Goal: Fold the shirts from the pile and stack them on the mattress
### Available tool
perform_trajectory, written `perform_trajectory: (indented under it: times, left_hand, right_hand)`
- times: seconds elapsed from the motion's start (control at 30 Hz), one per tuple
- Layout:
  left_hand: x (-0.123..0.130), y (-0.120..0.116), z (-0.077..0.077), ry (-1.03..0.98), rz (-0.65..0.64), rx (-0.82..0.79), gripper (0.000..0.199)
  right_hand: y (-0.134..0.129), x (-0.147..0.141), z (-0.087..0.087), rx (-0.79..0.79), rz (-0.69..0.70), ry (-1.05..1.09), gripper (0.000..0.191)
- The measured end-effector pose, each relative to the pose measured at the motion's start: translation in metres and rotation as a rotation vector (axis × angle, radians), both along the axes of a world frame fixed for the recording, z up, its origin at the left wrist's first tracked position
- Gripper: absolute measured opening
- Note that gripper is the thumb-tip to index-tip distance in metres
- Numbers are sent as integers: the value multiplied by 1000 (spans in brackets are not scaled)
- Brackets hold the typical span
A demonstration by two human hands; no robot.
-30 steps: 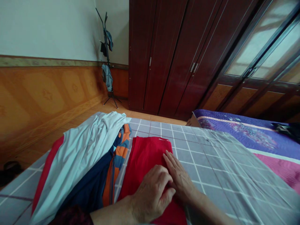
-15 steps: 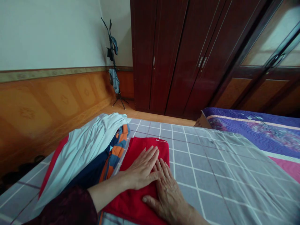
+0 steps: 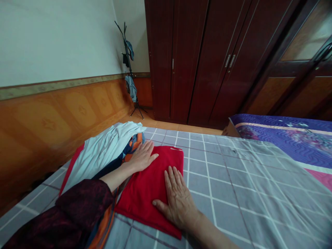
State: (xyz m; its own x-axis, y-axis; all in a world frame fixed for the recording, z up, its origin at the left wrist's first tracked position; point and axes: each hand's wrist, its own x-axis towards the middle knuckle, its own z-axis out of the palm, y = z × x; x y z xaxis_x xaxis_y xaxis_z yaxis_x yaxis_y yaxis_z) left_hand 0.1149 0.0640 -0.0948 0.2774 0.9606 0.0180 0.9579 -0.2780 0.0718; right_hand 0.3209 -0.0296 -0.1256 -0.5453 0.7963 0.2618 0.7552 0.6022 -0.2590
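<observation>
A folded red garment [image 3: 147,190] lies flat on the grey checked bedsheet [image 3: 207,180]. My left hand [image 3: 142,155] rests flat along its upper left edge, fingers stretched out and pointing away from me. Over the right side of the red cloth lies my right hand [image 3: 178,199], palm down, thumb spread to the left. Neither hand grips anything. Just left of the left hand is a heap of clothes: a pale garment with a red edge [image 3: 106,148], a dark blue piece, and an orange and blue garment [image 3: 103,226] partly under my sleeve.
Beyond the bed stands a dark red wardrobe [image 3: 192,62]. A black coat rack [image 3: 131,72] with hanging items fills the corner by the wall. To the right is another bed surface with a purple patterned cover [image 3: 280,133].
My hands have moved apart; the left slid to the garment's upper left edge, while the right stayed on its right side. The view has turned slightly.
</observation>
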Motion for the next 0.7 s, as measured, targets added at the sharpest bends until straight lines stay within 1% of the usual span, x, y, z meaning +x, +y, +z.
perform_trajectory:
  times: [0.07, 0.1, 0.13, 0.17, 0.23, 0.3, 0.33, 0.37, 0.43, 0.5, 0.53, 0.63, 0.67, 0.7]
  left_hand:
    - [6, -16, -1, -63, -164, -10, 65]
    - [6, -24, -3, -84, -220, -32, 64]
    - [5, -30, -6, -92, -239, -54, 63]
    - [1, -34, -8, -87, -226, -72, 61]
    - [-10, -40, -10, -49, -143, -74, 59]
    - [-20, -46, -5, -15, -65, -52, 60]
    - [-22, -51, -2, -14, -49, -42, 61]
    - [-23, -57, 1, -25, -57, -40, 62]
    - [-22, -73, 5, -67, -136, -70, 63]
    - [-20, -90, 6, -92, -191, -111, 62]
    - [-20, -96, 6, -86, -179, -131, 62]
    - [-27, -109, 4, -19, -42, -157, 63]
    - [-30, -111, 4, 4, -17, -150, 64]
    - [-32, -114, 4, 17, -18, -136, 65]
  right_hand:
    - [1, -1, 0, 2, 15, -10, 92]
    - [1, -1, 1, 6, 22, -14, 93]
    - [1, -1, 1, 10, 27, -16, 92]
    - [2, -2, 1, 15, 28, -15, 92]
    - [2, -3, 1, 19, 27, -12, 91]
    - [2, -3, 1, 13, 18, -10, 91]
    - [2, -4, 0, 9, 14, -9, 91]
    - [2, -3, 0, 10, 14, -6, 92]
    - [3, -3, -2, 24, 21, 2, 91]
    - [3, -2, -4, 47, 26, 12, 89]
    - [3, -2, -5, 55, 25, 16, 89]
    - [2, -2, -5, 52, 21, 15, 89]
    - [2, -2, -4, 45, 21, 8, 89]
    - [2, -2, -3, 36, 23, -1, 90]
